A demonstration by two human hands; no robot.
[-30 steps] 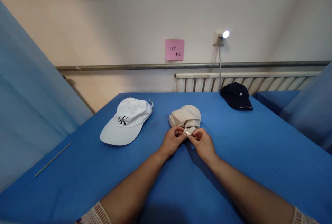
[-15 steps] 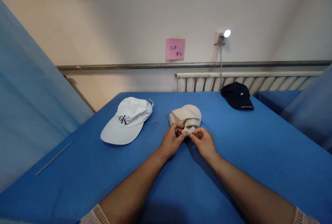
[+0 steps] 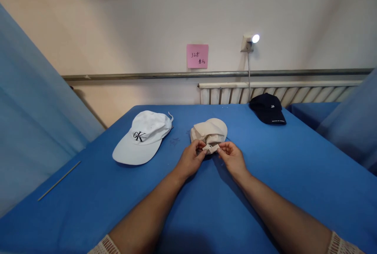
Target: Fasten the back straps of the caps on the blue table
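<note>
A beige baseball cap (image 3: 209, 130) lies on the blue-covered table, its brim pointing away from me and its back strap toward me. My left hand (image 3: 192, 159) pinches the left part of the cap's strap (image 3: 211, 148) between thumb and fingers. On the other side, my right hand (image 3: 232, 159) has the strap's right end pinched in its fingertips. A small metallic buckle seems to show on the strap between the hands, though its detail is too small to make out.
Left of my hands lies a white cap (image 3: 144, 136) with black letters. A dark navy cap (image 3: 268, 108) rests at the table's back right corner. A thin stick (image 3: 59, 180) lies near the left edge. Behind the blue table (image 3: 294, 175) run a metal rail (image 3: 147, 75) and a radiator (image 3: 279, 91).
My fingertips have moved slightly apart along the strap, and more of the strap and its buckle now shows between them. The whole view has shifted a little.
</note>
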